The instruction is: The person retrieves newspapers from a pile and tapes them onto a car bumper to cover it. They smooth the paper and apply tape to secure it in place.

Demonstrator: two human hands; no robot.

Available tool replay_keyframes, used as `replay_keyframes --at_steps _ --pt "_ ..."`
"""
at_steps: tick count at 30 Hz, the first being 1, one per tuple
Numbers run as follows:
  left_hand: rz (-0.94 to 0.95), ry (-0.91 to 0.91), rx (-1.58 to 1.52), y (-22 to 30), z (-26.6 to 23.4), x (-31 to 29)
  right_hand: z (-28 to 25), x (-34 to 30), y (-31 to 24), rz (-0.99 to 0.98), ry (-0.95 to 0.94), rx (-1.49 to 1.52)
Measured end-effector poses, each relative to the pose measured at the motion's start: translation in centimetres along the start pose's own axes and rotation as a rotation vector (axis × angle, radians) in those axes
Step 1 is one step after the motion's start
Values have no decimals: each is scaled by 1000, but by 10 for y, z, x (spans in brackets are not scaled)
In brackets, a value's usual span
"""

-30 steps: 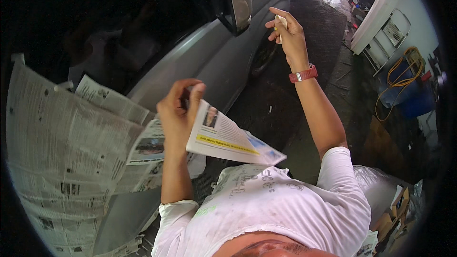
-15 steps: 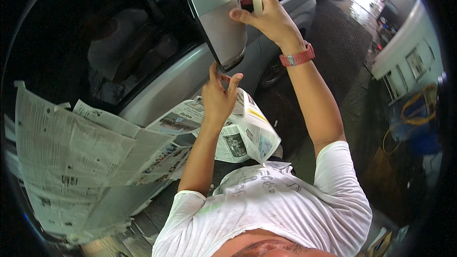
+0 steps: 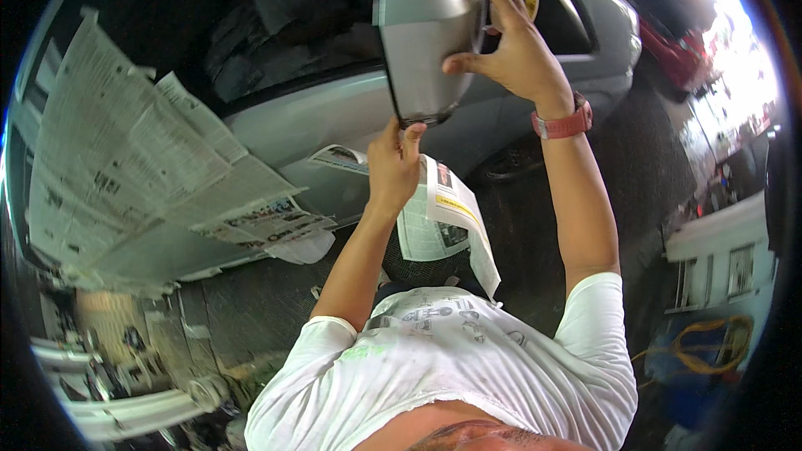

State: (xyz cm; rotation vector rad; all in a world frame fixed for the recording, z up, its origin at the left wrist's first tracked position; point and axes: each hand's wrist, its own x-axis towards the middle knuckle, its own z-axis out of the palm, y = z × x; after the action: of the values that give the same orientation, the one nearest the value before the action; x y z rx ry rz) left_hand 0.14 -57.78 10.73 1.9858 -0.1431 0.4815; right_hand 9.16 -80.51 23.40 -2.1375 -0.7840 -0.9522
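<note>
Now that the right hand [image 3: 526,63] and the left hand [image 3: 393,167], both held apart from it a second ago, have been brought up to the silver-grey, rounded wing-mirror housing [image 3: 430,54], the work can be judged to be centred there. By the right hand, spread wide at thumb and forefinger, the housing's right edge is spanned, while a cream, ring-shaped roll of tape [image 3: 532,0] with a yellow core is held at its other fingers. By the left hand, narrowed at its fingertips, the housing's lower edge is met; whether paper is pinched by its hidden fingers cannot be told. Just below that hand, a loose, printed sheet of newspaper [image 3: 422,234] is hung, its lower corner curled near the white cotton T-shirt [image 3: 434,342]. Beyond, the upper edge of a grey metal car door [image 3: 292,121] is seen, its left end flanked by broad, overlapping newspaper sheets [image 3: 125,150]. At the far lower right, a blue plastic tub [image 3: 693,397] is apparently topped by a coiled yellow-orange hose [image 3: 708,367]; its contents are lost in dimness.
</note>
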Motion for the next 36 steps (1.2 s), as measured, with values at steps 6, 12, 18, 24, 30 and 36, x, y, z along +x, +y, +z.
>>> replay_keyframes --at_steps 6,12,18,24,30,36 --pt "45 34 -14 -5 3 2 4 8 0 34 -78 283" --pt "55 35 -10 -7 -2 8 2 13 -9 37 -94 260" --pt "-80 104 -204 -44 -13 36 22 26 -56 124 -55 -120" --pt "-38 -45 -350 -69 -39 78 55 44 -76 151 145 -272" --pt "-61 191 -236 -64 -40 70 86 36 -64 94 312 -473" --pt "-129 483 -188 -50 -71 21 66 -22 -92 -128 63 83"
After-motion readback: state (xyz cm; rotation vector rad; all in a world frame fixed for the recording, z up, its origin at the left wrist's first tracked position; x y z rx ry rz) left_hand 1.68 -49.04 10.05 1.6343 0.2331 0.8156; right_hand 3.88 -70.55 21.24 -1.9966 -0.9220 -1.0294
